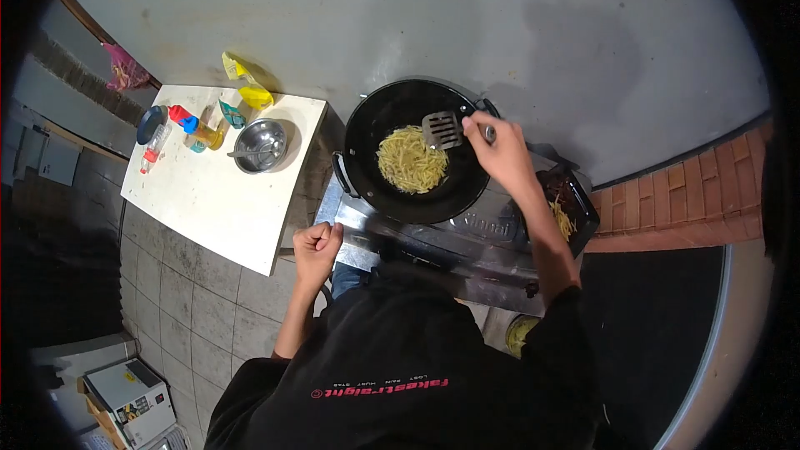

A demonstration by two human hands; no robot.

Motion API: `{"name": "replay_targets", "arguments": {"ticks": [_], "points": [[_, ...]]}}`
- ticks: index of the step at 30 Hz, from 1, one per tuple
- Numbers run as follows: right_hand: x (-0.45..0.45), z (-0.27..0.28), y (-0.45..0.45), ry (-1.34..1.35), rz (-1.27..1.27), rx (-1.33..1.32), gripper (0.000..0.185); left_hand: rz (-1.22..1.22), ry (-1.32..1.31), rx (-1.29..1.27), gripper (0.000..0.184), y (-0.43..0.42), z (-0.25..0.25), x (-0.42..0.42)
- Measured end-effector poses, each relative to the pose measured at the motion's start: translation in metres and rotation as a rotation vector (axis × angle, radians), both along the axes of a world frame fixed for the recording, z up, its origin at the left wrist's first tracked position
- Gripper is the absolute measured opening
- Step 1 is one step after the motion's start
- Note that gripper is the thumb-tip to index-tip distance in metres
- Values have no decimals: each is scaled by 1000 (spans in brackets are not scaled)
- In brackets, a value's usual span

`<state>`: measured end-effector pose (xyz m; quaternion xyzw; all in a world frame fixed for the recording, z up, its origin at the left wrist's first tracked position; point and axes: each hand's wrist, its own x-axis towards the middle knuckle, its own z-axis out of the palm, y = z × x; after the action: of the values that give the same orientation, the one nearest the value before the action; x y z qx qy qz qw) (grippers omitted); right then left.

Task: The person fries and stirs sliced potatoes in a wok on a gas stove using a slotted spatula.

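My right hand (500, 150) is wrapped round the handle of a slotted spatula (442, 130), whose metal head hangs over the right edge of the food. Beneath it, a black wok (367, 129) sits on the stove (400, 235). Thin pale yellow strips of food (412, 161), which look like shredded potato, lie in a heap at the wok's middle. My left hand (318, 248) is curled into a fist at the stove's front left, apart from the wok, with nothing visible in it.
On the white table (225, 225) at left stand a steel bowl (261, 146) holding a utensil, several bottles (202, 132) and a yellow packet (250, 87). A black tray (573, 200) with food strips sits right of the wok. A grey wall (575, 75) rises behind the stove.
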<state>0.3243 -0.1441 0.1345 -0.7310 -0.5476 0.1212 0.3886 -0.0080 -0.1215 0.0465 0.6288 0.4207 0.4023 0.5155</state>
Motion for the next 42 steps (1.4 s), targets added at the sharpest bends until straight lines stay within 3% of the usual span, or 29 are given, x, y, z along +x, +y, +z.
{"name": "replay_targets", "arguments": {"ticks": [5,11,16,18,23,33,36,38,42], "points": [[13,2,25,-137,180,82,17,16,2,9,52,1,-5,-5],[26,-1,37,-240,171,0,18,10,-14,-14,52,2,-2,-3],[26,-17,48,-145,203,25,19,68,-25,-26,52,2,-3,-7],[16,-14,44,-39,209,-162,18,49,-44,-14,52,2,-5,-8],[-2,-8,27,-84,352,-43,16,59,-28,6,52,6,-3,-7],[0,18,13,-173,197,-61,19,28,-17,-13,51,8,-4,-3],[6,17,16,-127,166,46,17,30,-26,6,51,10,-1,2],[10,18,18,-106,37,-109,20,28,-39,5,51,11,-1,3],[6,25,29,-204,-25,-149,23,31,-22,7,50,10,-6,0]]}}
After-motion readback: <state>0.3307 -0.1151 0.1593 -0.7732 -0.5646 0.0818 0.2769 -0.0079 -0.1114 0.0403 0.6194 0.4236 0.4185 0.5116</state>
